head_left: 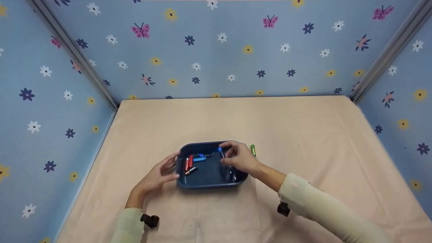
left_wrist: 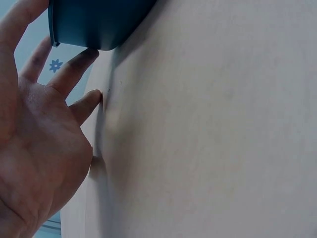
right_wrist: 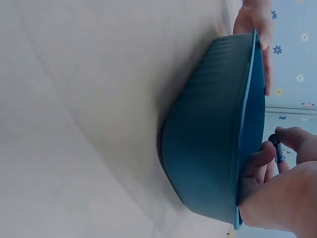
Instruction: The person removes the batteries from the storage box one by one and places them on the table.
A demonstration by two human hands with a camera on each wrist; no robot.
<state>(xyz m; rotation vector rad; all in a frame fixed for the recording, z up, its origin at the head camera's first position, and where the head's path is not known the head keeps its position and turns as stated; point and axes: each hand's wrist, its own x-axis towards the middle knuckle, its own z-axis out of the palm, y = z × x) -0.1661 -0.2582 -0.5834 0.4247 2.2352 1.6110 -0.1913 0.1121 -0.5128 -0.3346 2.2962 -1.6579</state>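
— Walled on the left, right and far sides with blue flowered panels (head_left: 216, 55), and spread below with peach cloth (head_left: 303, 135). Busy where?

— Around a dark blue tray (head_left: 216, 186), set on the cloth. Holding 2 red batteries (head_left: 190, 161), 1 light blue battery (head_left: 199, 159) and 1 black battery (head_left: 191, 170) with a coppery end, gathered toward the left inside. Joined outside by 1 green battery (head_left: 253, 150), on the cloth just to the right.

— And with the right hand (head_left: 240, 158)?

— Pinching a blue-tipped battery (head_left: 221, 153) between thumb and finger, over the tray, toward its far side. Held clear of the tray floor, judging from the right wrist view.

— And with the left (head_left: 158, 174)?

— Spread, thumb well apart from fingers, touching the tray's left side.

— Likely to handle how?

— Like a small, dense cylinder, probably: stiff, hardly fragile, smooth enough to slip or roll. Best taken round the middle of the barrel, from opposite sides.

— Gripped so at present?

— Seemingly nearer the ends; hard to tell exactly.

— And for the tray?

— Probably light, stiff plastic, apt to slide if nudged. Best steadied by rim or wall.
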